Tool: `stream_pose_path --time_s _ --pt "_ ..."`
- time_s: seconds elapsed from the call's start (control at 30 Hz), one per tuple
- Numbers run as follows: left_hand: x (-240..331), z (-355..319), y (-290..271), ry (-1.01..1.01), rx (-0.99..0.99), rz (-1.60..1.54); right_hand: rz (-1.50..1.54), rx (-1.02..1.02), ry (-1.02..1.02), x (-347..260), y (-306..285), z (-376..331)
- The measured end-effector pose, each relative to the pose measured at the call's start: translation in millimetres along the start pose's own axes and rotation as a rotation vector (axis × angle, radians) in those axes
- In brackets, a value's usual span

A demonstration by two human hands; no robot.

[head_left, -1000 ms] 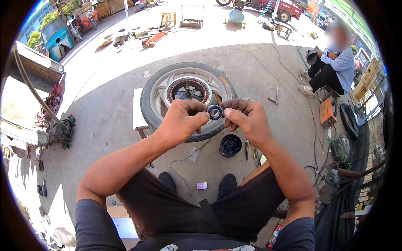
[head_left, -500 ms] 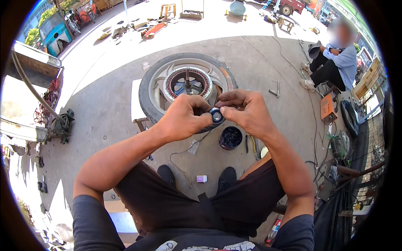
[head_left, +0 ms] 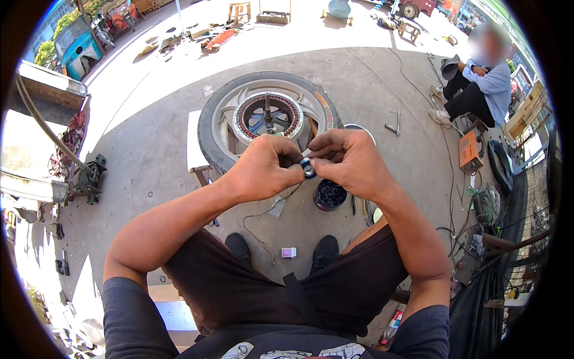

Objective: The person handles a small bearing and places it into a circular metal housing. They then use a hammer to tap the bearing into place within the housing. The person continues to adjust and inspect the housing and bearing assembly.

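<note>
Between my two hands, in front of the wheel, is a small ring-shaped bearing with a dark blue-black face and a pale centre. My left hand pinches its left side between thumb and fingers. My right hand has its thumb and fingertips closed at the bearing's upper right edge. A small pale sliver shows between the fingertips; I cannot make out what it is. Just beyond lies a motor wheel on its side, its tyre on and its axle pointing up. Below my right hand stands an open tub of dark grease.
A small pink-and-white box lies between my shoes. Tools sit beside the tub, partly hidden. A T-shaped wrench rests on the concrete to the right. A person sits at the far right, near an orange machine and cables.
The bearing has tilted and shifted slightly left in my fingers. My right fingertips have moved a little over its upper edge, and a pale sliver now shows there.
</note>
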State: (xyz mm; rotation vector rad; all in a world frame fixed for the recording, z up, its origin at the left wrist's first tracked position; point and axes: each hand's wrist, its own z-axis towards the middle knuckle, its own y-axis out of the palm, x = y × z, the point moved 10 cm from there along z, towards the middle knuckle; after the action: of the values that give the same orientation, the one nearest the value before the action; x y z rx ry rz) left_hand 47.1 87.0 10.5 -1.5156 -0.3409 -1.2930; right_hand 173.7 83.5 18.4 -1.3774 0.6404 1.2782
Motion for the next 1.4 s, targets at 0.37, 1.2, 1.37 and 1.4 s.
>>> stream_pose_path --time_s 0.37,1.2,1.37,1.4 --pt "-2 -2 4 -0.009 -0.015 0.075 -0.187 0.013 -0.126 -13 3 -3" --pt "-6 -2 -6 -0.094 0.037 -0.043 0.029 -0.011 0.056 11 -3 -4" --pt "-6 -2 -5 -0.087 0.034 -0.033 0.0 -0.019 0.061 12 0 -4" --pt "-6 -2 -5 -0.096 0.031 -0.038 -0.013 -0.016 0.053 11 0 -4"
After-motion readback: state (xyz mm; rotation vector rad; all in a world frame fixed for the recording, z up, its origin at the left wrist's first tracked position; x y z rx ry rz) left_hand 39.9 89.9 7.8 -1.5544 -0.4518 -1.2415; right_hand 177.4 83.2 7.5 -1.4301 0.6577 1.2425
